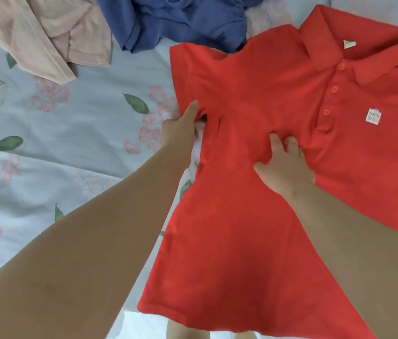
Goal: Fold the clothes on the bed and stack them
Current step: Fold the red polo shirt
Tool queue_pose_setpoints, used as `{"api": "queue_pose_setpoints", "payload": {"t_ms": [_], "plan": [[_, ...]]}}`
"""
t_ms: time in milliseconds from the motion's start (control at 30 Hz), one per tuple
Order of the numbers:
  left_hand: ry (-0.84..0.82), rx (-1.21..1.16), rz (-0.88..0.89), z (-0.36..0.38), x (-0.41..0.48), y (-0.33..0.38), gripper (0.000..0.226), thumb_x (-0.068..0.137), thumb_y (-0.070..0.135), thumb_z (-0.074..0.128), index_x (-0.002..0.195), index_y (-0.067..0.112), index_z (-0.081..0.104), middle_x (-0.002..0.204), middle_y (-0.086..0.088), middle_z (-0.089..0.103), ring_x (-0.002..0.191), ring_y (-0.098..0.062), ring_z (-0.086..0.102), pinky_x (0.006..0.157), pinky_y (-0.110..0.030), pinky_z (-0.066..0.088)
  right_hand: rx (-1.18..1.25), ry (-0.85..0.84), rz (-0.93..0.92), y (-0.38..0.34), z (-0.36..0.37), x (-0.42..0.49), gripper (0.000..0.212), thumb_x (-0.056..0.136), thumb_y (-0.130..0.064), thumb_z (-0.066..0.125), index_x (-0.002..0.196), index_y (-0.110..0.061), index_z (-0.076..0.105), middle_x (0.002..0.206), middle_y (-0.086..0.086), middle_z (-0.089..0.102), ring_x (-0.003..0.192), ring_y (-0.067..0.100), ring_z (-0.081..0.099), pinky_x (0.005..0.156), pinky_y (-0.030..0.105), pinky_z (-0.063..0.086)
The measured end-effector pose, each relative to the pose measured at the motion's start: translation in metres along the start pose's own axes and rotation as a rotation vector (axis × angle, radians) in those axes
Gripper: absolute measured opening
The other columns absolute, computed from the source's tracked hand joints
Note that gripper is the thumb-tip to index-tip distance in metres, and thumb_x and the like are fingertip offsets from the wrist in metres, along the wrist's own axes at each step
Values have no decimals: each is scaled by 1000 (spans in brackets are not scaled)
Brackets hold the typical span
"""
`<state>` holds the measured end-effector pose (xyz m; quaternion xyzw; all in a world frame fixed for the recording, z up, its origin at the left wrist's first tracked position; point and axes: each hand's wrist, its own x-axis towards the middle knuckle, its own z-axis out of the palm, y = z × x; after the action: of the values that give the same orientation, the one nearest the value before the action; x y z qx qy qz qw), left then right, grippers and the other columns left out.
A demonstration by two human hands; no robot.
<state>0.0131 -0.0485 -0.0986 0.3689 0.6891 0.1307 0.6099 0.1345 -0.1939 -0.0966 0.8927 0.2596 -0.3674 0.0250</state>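
Note:
A red polo shirt (278,99) lies face up on the bed, collar toward the upper right, hem hanging over the near edge. My left hand (181,126) pinches the fabric at the armpit under the left sleeve; its index finger lies straight along the sleeve hem and the other fingers are tucked beneath. My right hand (283,165) rests on the chest just below the button placket, fingers spread and bent, bunching the cloth into creases.
A blue garment (181,20) lies crumpled at the top middle, touching the red sleeve. A beige-pink garment (53,33) lies loose at the top left. The pale blue flowered sheet (58,123) covers the bed on the left.

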Motion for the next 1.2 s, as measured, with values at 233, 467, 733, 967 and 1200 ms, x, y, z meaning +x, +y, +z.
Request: {"api": "queue_pose_setpoints", "payload": {"t_ms": [233,467,733,967,1200], "plan": [[88,-48,92,14,36,49,57,74,42,75,116,7,59,108,-5,65,97,-19,63,88,-33,53,-19,-94,18,-1,-7,5,74,91,-42,46,149,-38,1,157,-4,-8,146,23,0,104,50,32],[-128,314,686,45,-5,76,75,78,10,59,143,29,28,130,5,53,103,-17,60,90,-35,51,105,-139,-84,17,-13,7,74,88,-38,52,148,-43,8,155,-12,-2,146,15,-7,108,50,28],[-329,1484,601,121,-45,6,83,91,52,49,151,32,-4,159,4,-1,141,-29,17,107,-49,28,773,375,32,109,-39,5,33,88,-5,53,119,-14,61,112,0,62,106,21,58,90,22,37],[-181,1525,593,178,-77,-27,78,91,60,38,151,30,-2,159,-2,-11,145,-32,-10,115,-54,6,816,618,795,214,-84,24,62,86,-29,58,141,-17,33,145,11,30,130,32,34,104,42,29],[-155,1541,506,191,-75,-32,81,90,64,36,150,33,-8,159,-3,-15,144,-32,-17,116,-53,-1,1503,467,740,257,-92,46,67,77,-23,74,135,-14,44,114,6,60,79,16,63,68,29,56]]}}
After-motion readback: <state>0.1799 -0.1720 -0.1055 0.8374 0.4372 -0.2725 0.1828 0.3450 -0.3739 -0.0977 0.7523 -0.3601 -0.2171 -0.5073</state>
